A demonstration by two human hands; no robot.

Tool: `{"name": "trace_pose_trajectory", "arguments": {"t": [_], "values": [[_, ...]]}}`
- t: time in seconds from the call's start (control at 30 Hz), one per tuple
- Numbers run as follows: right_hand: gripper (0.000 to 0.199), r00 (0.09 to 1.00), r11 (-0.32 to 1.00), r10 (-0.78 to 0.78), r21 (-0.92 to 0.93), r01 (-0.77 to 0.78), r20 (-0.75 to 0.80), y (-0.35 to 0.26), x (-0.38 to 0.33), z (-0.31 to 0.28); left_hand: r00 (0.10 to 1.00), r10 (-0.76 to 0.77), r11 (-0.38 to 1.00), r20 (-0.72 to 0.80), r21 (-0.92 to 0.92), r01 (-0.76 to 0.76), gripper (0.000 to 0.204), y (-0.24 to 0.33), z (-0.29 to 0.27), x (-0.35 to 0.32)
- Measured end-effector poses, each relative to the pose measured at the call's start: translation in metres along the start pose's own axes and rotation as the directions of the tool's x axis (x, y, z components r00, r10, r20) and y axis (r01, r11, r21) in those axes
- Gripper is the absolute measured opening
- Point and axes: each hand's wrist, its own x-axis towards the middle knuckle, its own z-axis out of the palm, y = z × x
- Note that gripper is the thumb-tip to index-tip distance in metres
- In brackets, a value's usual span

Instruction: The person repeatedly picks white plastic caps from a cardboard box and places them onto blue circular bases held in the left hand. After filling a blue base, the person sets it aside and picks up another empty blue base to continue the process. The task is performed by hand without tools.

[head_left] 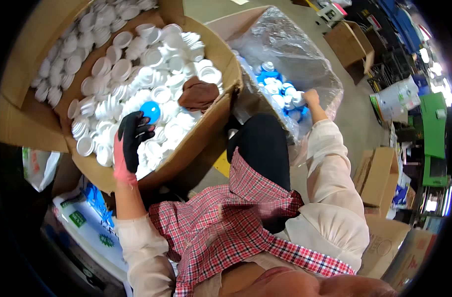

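Observation:
My left hand [132, 138], in a black and pink glove, is over a large carton heaped with white round plastic caps [122, 69]. Its bent fingers meet the lower edge of a round blue cap [150, 112], which they appear to grip. Out to the right, my bare right hand [312, 98] reaches into a box lined with clear plastic. Its fingers are closed on a white plastic cap [298, 98], partly hidden by the hand. Below it lie several blue and white plastic pieces [273, 85]. On the heap near the carton's right edge rests a crumpled brown glove or cloth [199, 94].
The carton's cardboard wall [196, 141] stands between my hands, beside the box's plastic liner [285, 42]. White printed sacks [82, 222] lie at lower left. Open cardboard boxes [379, 178] and a green cabinet [433, 128] are on the right.

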Motion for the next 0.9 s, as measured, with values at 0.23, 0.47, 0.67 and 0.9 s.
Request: {"name": "trace_pose_trajectory", "arguments": {"t": [0.23, 0.47, 0.67, 0.9], "values": [[0.028, 0.508, 0.593, -0.77, -0.136, 0.794, -0.387, -0.117, -0.059, -0.011, 0.975, 0.091, 0.953, -0.201, -0.267, -0.144, 0.042, 0.006, -0.029, 0.014], [0.043, -0.142, -0.071, -0.967, 0.313, 0.947, 0.211, -0.349, -0.33, 0.056, 0.932, 0.156, 0.92, -0.326, -0.295, -0.257, 0.037, 0.012, -0.06, 0.0], [0.034, -0.268, -0.316, -0.944, -0.285, 0.905, 0.194, -0.378, -0.372, 0.169, 0.953, 0.187, 0.926, -0.239, -0.281, -0.252, 0.03, 0.013, -0.071, 0.006], [0.031, -0.093, 0.222, -0.918, 0.693, 0.686, 0.386, -0.415, -0.384, 0.063, 0.838, 0.445, 0.695, -0.315, 0.712, -0.101, 0.064, -0.009, -0.072, 0.005]]}}
